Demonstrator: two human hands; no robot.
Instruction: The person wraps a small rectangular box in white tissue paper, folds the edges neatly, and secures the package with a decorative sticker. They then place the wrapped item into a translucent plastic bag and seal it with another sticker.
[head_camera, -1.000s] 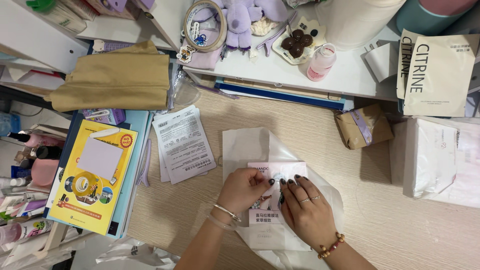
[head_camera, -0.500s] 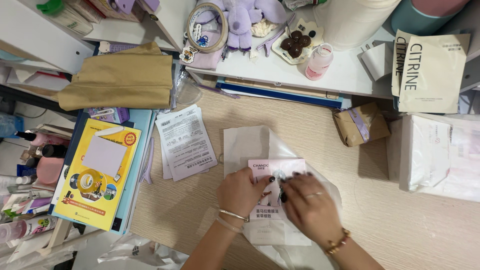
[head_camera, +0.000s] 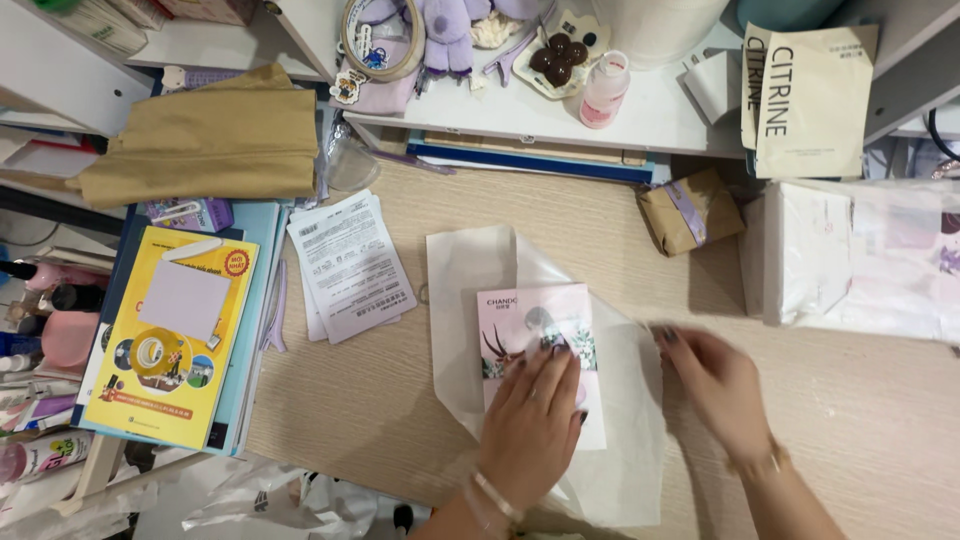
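A pale pink flat packet (head_camera: 535, 320) with a plant picture lies on a sheet of white translucent paper (head_camera: 470, 270) on the wooden desk. My left hand (head_camera: 532, 425) rests flat on the lower half of the packet, fingers spread. My right hand (head_camera: 718, 385) is off to the right, blurred, over the right edge of the paper, holding nothing I can see.
Printed leaflets (head_camera: 345, 265) lie left of the paper. A yellow book with a tape roll (head_camera: 165, 335) sits at the left edge. A small brown-wrapped parcel (head_camera: 688, 212) and a white plastic-wrapped bundle (head_camera: 850, 260) stand at the right. A cluttered white shelf (head_camera: 660, 115) runs along the back.
My right hand left the packet and swung out to the right. My left hand moved from pinching its middle to lying flat on it. The packet now lies uncovered on the paper.
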